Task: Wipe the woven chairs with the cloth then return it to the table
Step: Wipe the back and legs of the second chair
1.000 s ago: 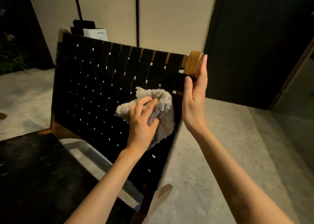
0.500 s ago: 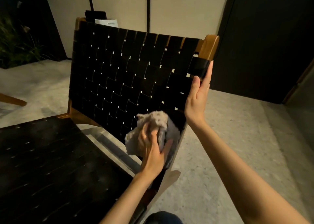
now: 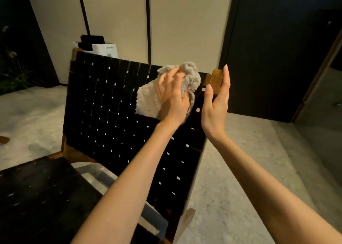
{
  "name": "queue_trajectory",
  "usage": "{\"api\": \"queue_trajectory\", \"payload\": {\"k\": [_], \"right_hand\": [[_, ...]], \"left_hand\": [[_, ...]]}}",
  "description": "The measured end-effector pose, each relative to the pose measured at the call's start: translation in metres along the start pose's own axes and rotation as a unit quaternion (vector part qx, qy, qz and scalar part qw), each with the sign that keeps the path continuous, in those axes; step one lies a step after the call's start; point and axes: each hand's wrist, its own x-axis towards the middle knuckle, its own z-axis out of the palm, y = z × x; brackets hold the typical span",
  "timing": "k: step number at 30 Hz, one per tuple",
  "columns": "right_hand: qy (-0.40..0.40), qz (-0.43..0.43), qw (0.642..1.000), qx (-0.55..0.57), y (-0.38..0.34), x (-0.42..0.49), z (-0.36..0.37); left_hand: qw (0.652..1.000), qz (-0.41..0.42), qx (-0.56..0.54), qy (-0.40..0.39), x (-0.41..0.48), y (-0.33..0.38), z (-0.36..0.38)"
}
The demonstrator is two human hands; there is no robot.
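Observation:
A woven chair with a black strap backrest (image 3: 111,114) and a wooden frame stands in front of me, its black woven seat (image 3: 37,197) at the lower left. My left hand (image 3: 172,97) grips a bunched grey-beige cloth (image 3: 148,101) and presses it against the backrest near its top right corner. My right hand (image 3: 216,103) rests with straight fingers against the backrest's right edge, fingertips at the wooden post top (image 3: 215,78).
Behind the chair a white box (image 3: 103,49) with dark items on it stands by a beige panelled wall. A dark door or panel (image 3: 277,49) fills the right. A plant (image 3: 11,71) sits at the far left. Speckled floor (image 3: 240,169) surrounds the chair.
My left hand has carried the cloth from low on the backrest's right side up to its top right corner. My right hand stays on the right edge, now slightly higher.

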Motion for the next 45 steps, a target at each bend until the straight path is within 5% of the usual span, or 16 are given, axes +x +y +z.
{"api": "queue_trajectory", "payload": {"k": [10,20,25,28,35,45], "right_hand": [[0.021,0.036,0.999,0.021,0.018,-0.060,0.005],[0.027,0.050,0.998,0.026,0.024,-0.080,0.006],[0.029,0.054,0.998,0.017,0.024,-0.080,0.007],[0.023,0.059,0.998,0.015,0.024,-0.082,0.007],[0.015,0.067,0.998,0.007,0.027,-0.077,0.007],[0.028,0.055,0.998,-0.006,0.032,-0.081,0.009]], "left_hand": [[0.989,-0.006,0.116,-0.091,-0.159,-0.069,-0.037],[0.968,-0.143,0.134,-0.156,-0.262,-0.094,-0.063],[0.971,-0.194,0.093,-0.100,-0.224,-0.072,-0.055],[0.989,-0.129,0.066,-0.035,-0.153,-0.058,-0.041],[0.999,-0.041,0.006,-0.016,0.020,-0.047,-0.014],[0.997,0.024,0.066,-0.038,-0.073,-0.106,-0.028]]}}
